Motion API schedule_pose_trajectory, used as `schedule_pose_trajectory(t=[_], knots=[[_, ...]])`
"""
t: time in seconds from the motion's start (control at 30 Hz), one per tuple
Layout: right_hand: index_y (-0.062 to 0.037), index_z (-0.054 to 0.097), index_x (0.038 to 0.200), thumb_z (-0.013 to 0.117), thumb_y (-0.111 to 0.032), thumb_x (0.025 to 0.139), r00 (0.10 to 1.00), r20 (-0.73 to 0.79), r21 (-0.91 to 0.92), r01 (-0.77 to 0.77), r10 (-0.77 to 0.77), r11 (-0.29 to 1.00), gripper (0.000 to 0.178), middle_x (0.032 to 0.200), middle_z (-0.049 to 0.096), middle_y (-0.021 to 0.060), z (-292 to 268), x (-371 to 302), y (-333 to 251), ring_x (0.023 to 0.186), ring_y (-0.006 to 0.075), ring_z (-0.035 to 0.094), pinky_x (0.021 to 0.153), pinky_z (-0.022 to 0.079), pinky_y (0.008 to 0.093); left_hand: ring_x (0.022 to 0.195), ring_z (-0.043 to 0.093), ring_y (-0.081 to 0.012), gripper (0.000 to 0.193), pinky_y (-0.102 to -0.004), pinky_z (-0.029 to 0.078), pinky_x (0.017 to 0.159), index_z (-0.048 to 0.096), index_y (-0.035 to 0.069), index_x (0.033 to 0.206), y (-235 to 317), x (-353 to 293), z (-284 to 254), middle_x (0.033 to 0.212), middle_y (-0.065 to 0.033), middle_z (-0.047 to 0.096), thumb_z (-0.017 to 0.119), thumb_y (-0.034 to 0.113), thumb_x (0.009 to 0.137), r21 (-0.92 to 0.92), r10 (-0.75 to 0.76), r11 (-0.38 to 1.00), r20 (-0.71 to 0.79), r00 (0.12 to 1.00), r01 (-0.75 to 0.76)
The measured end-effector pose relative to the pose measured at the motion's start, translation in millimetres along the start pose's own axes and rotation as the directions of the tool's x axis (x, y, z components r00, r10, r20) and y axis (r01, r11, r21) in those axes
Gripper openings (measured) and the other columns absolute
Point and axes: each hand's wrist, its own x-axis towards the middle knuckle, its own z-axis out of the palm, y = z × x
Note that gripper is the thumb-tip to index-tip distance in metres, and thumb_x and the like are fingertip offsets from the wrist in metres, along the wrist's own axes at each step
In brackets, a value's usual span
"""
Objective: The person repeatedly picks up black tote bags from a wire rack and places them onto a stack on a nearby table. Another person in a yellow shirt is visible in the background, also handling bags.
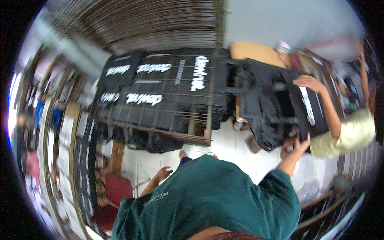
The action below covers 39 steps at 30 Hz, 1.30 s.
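Note:
My left hand (163, 174) hangs low beside my body over the floor, fingers loosely apart, holding nothing. Stretched out to the right, my right hand (299, 147) has its fingers apart at the lower edge of a flat black panel with a white printed strip (306, 105). That panel lies on a heap of black bags (264, 108) with straps. A co-worker in a yellow shirt (344, 138) rests a hand (310, 83) on the panel's upper part. Blur hides whether my right fingertips grip the edge.
Ahead, a wire-barred rack (209, 120) holds stacked black printed panels (160, 76); more black bags (156, 140) hang below. A red chair (119, 188) stands at left by shelves (72, 140). A tan board (254, 54) lies behind the heap. White floor tiles (232, 146) show between.

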Motion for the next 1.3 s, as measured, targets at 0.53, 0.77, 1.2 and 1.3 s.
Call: schedule_pose_trajectory(t=[0.53,0.77,1.2,1.3], knots=[[-0.0035,0.042,0.127,0.064,0.004,0.071,0.532,0.619,-0.209,0.821,-0.578,0.531,0.061,0.122,0.046,0.0171,508,-267,-116,0.11,0.0262,0.049,0.092,0.043,0.0386,0.121,0.04,-0.0253,0.077,-0.04,0.034,0.099,0.029,0.011,0.139,366,-93,65,0.134,-0.0143,0.04,0.05,0.059,0.082,-0.506,0.661,0.75,0.586,0.469,-0.425],[-0.0111,0.026,0.13,0.061,0.01,0.07,0.517,0.855,0.065,-0.186,0.041,0.98,0.073,0.114,0.05,0.014,732,-455,-7,0.101,0.0305,0.052,0.085,0.045,0.051,0.132,0.02,-0.0424,0.112,-0.0646,0.021,0.099,0.035,0.013,0.133,348,-142,-64,0.142,-0.0219,0.026,0.037,0.089,0.052,-0.992,0.887,0.087,0.033,0.461,-0.095],[-0.0031,0.056,0.089,0.055,-0.001,0.075,0.124,0.978,-0.067,-0.576,0.168,0.815,0.014,0.09,0.06,0.0085,934,-663,121,0.086,0.0239,0.057,0.078,0.048,0.0403,0.081,0.061,-0.012,0.05,-0.019,0.051,0.061,0.035,-0.004,0.128,361,-317,-465,0.131,-0.0205,0.044,0.046,0.03,0.092,-0.167,0.748,0.049,-0.647,0.147,-0.985],[-0.0128,0.049,0.117,0.052,-0.005,0.072,0.112,0.978,-0.09,-0.52,0.173,0.849,0.046,0.11,0.055,0.0058,860,-669,149,0.102,0.0243,0.052,0.093,0.041,0.0446,0.053,0.043,-0.0021,0.061,-0.0145,0.037,0.046,0.03,0.001,0.136,331,-336,-459,0.111,-0.0097,0.059,0.055,0.018,0.084,0.034,0.684,0.182,-0.722,0.102,-0.983]])
